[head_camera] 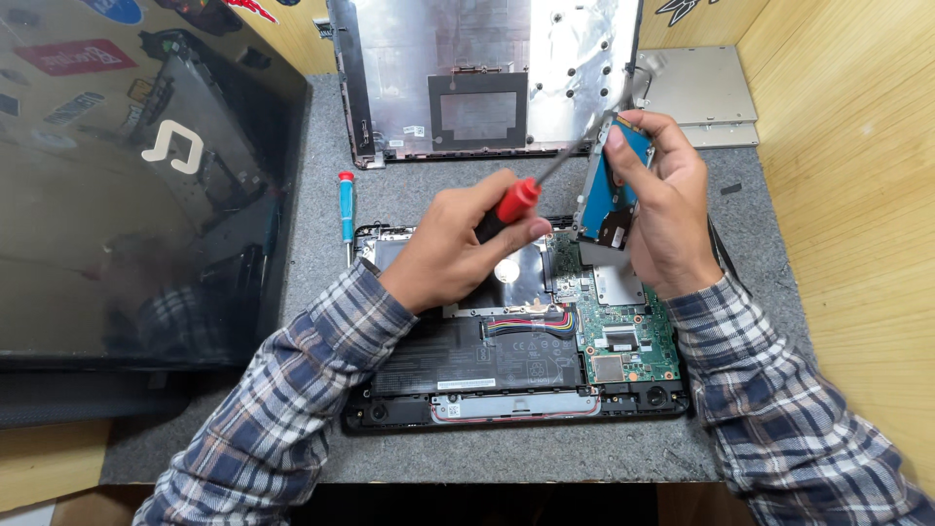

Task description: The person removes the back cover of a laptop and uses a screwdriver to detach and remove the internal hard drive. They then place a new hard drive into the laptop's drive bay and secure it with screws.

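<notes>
An opened laptop [516, 370] lies bottom-up on a grey felt mat [545, 453], its black battery and green circuit board exposed. My right hand [672, 219] holds a small hard drive [609, 190] with a blue circuit board upright above the laptop's right part. My left hand [458, 253] grips a screwdriver [516, 200] with a red and black handle. The screwdriver's thin shaft points up and right, and its tip meets the drive's upper edge.
The removed laptop bottom cover [487, 78] leans at the back. A flat silver optical drive [696, 93] lies at the back right. A blue screwdriver with a red cap [346, 209] rests left of the laptop. A dark laptop lid with stickers [136, 185] fills the left. Wooden walls stand at the right.
</notes>
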